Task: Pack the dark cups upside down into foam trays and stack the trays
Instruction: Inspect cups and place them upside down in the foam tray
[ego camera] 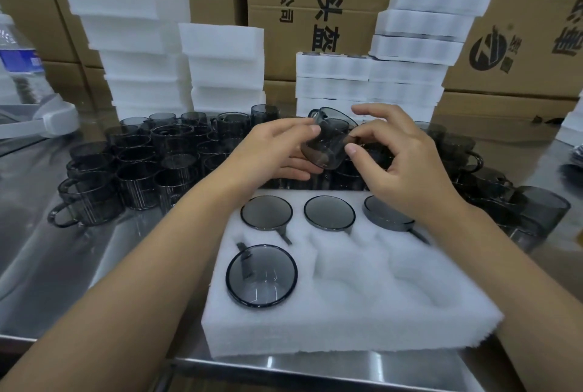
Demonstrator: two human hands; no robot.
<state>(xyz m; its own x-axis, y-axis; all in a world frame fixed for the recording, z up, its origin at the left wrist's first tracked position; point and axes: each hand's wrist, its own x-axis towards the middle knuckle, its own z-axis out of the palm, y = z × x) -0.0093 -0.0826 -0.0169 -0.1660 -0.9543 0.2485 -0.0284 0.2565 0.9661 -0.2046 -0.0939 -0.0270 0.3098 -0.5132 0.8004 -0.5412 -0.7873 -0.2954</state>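
A white foam tray (347,322) lies in front of me on the steel table. Several dark glass cups sit upside down in its pockets: three in the far row (328,212) and one at the near left (262,274). The two near pockets to the right hold nothing. Above the tray's far edge I hold one dark cup (328,142) tilted in the air. My left hand (277,151) grips its left side with thumb and fingers. My right hand (400,158) pinches its right side.
Many loose dark cups (138,167) crowd the table to the left, behind and to the right (511,202). Stacks of foam trays (410,53) stand at the back before cardboard boxes. A water bottle (19,63) stands far left. The table edge (284,366) runs just below the tray.
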